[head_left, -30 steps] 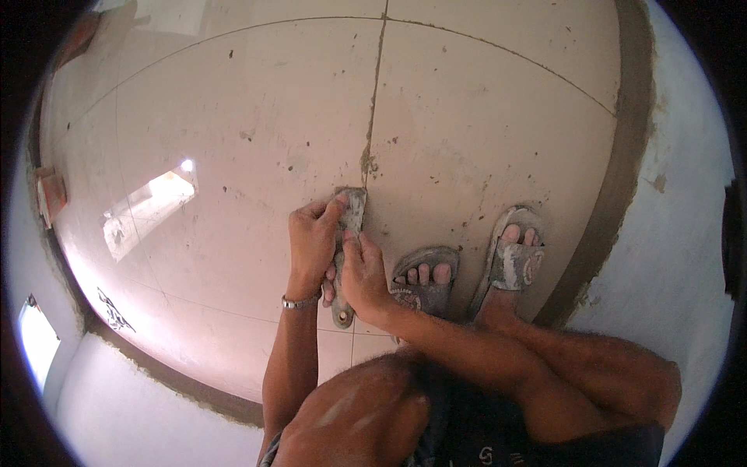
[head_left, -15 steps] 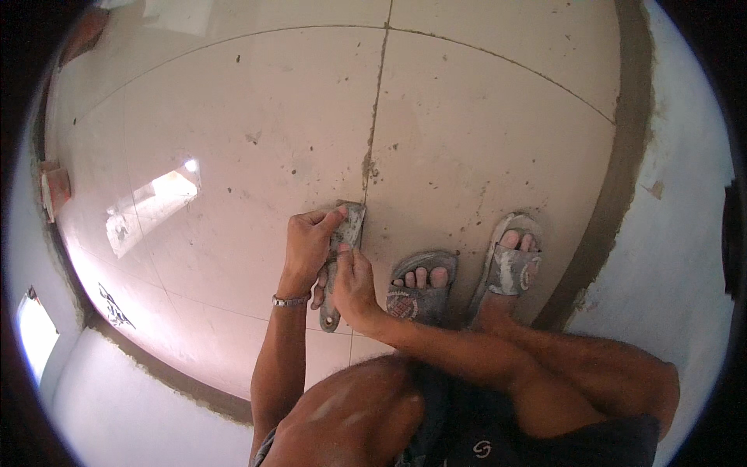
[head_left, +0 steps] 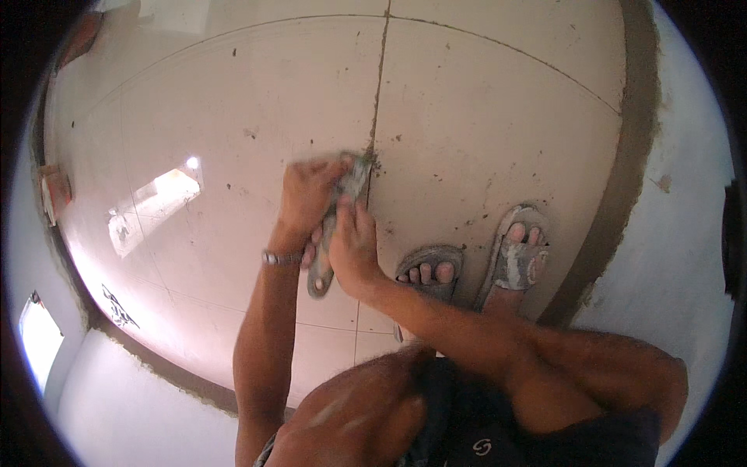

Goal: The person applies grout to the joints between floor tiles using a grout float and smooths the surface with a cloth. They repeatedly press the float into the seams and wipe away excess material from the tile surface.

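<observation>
Both hands hold a grey, dust-caked scraper (head_left: pixel 318 282), its handle end with a hole pointing back toward me. My left hand (head_left: pixel 306 194), a metal-banded watch on its wrist, grips the scraper with its thumb toward the blade. Closed over the scraper's middle are the fingers of my right hand (head_left: pixel 355 245). The far end of the blade meets the dark joint (head_left: pixel 378 101) between two beige floor tiles (head_left: pixel 459 93). Motion slightly smears the left hand and blade, and the hands cover much of the tool.
Dusty sandals (head_left: pixel 523 261) are on my feet, just right of the hands. Crumbs of dirt dot the tiles. A grey mortar strip (head_left: pixel 615 194) runs along the white wall (head_left: pixel 661 257) at right. A reddish block (head_left: pixel 56 191) lies by the left wall.
Both hands and the scraper have moved away from me along the joint, with the grip kept. Dark crumbs now lie beside the joint near the blade.
</observation>
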Tool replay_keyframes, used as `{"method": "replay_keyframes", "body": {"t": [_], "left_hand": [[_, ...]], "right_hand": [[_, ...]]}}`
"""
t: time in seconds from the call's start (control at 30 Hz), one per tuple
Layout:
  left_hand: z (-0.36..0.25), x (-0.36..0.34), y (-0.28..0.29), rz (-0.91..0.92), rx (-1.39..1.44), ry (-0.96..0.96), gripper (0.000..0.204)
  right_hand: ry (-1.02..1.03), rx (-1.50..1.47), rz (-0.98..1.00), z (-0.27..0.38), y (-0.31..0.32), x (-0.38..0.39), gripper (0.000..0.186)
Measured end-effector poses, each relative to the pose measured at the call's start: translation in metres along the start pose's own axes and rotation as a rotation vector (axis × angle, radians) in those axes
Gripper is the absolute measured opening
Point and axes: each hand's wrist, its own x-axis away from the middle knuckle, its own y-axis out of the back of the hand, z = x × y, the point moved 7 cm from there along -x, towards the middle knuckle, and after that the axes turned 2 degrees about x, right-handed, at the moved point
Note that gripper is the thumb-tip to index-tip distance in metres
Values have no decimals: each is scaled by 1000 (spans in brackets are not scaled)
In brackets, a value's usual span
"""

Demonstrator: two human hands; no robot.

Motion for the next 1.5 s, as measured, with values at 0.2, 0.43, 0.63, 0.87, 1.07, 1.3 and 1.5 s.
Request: {"method": "replay_keyframes", "body": {"t": [0.2,0.43,0.63,0.87,1.07,1.3,1.5], "left_hand": [[16,-4,3,25,28,89,38],[-6,-27,3,-72,159,-117,40],[-47,-49,12,-6,200,218,37],[19,9,4,-50,121,113,41],[-4,-2,-2,3,189,219,36],[-15,-42,7,-34,184,180,33],[-67,-79,17,-28,94,147,35]], "right_hand": [[-7,-92,-47,13,-11,6,34],[162,4,-20,39,-6,-15,32],[62,-48,59,61,-11,-56,36],[114,22,5,-22,-5,2,38],[291,245,-117,5,5,-7,35],[177,48,-59,55,-6,-30,33],[191,-51,-19,83,-9,-79,30]]}}
